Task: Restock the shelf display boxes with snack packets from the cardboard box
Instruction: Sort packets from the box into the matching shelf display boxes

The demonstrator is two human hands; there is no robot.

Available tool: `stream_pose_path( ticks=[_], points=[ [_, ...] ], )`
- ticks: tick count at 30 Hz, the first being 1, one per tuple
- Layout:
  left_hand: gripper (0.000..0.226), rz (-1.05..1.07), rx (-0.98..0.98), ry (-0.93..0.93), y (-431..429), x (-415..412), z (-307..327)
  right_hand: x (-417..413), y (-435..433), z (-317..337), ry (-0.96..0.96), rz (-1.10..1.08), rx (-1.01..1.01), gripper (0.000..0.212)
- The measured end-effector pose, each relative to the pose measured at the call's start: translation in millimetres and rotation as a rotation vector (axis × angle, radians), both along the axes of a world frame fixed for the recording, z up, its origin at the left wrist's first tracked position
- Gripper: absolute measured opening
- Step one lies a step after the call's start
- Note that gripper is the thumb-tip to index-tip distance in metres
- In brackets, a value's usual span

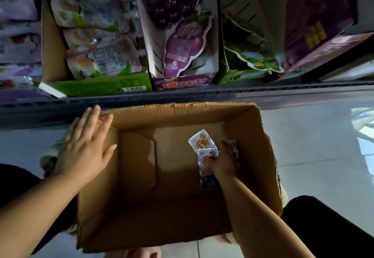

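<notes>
An open cardboard box (253,128) stands on the floor below the shelf. On its bottom, at the right, lie a few white snack packets (201,141). My right hand (225,161) reaches down into the box and grips these packets; a dark blue packet (208,182) shows under my wrist. My left hand (85,146) rests flat with straight fingers on the box's left flap. On the shelf above stand a green display box (97,87) filled with packets, a purple grape display box (182,82) holding one grape-shaped packet, and another green display box (238,77).
The dark shelf edge (202,93) runs across just behind the cardboard box. Light floor tiles (313,146) lie to the right. My dark-clad knees (323,217) flank the box. More purple boxes (315,41) stand at the shelf's right.
</notes>
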State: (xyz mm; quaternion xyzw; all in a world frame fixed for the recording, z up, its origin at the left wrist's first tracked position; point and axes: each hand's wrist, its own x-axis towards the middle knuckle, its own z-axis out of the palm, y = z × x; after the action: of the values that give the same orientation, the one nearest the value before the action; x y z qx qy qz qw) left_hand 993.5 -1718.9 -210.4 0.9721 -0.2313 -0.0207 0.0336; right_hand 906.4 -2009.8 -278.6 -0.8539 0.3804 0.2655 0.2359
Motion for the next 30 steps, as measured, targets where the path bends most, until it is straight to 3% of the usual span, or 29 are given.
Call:
stream_pose_path(
  ticks=[4, 10, 17, 22, 25, 30],
  points=[
    [0.062, 0.006, -0.019, -0.047, -2.1, 0.1, -0.7, -0.6, 7.9, 1.2, -0.037, 0.048, -0.118, 0.058],
    [0.063, 0.019, -0.053, -0.055, -1.5, 0.4, -1.9, 0.7, 16.1, 3.5, 0.016, -0.064, -0.19, 0.066],
    [0.063, 0.035, -0.072, -0.073, -3.7, -1.4, -6.9, -3.6, 3.3, 7.0, -0.052, -0.043, -0.26, 0.05],
    [0.061, 0.04, -0.09, -0.063, -7.0, -1.9, -7.0, 8.0, 19.5, 12.3, -0.018, -0.207, -0.21, 0.06],
    [0.064, 0.052, -0.092, -0.041, -5.8, -2.2, -5.6, 17.6, 17.9, 11.9, -0.02, -0.284, -0.202, 0.053],
    [0.062, 0.065, -0.098, -0.04, -4.9, -2.7, -5.1, 10.1, 6.1, 0.6, 0.009, -0.122, -0.284, 0.043]
  ],
)
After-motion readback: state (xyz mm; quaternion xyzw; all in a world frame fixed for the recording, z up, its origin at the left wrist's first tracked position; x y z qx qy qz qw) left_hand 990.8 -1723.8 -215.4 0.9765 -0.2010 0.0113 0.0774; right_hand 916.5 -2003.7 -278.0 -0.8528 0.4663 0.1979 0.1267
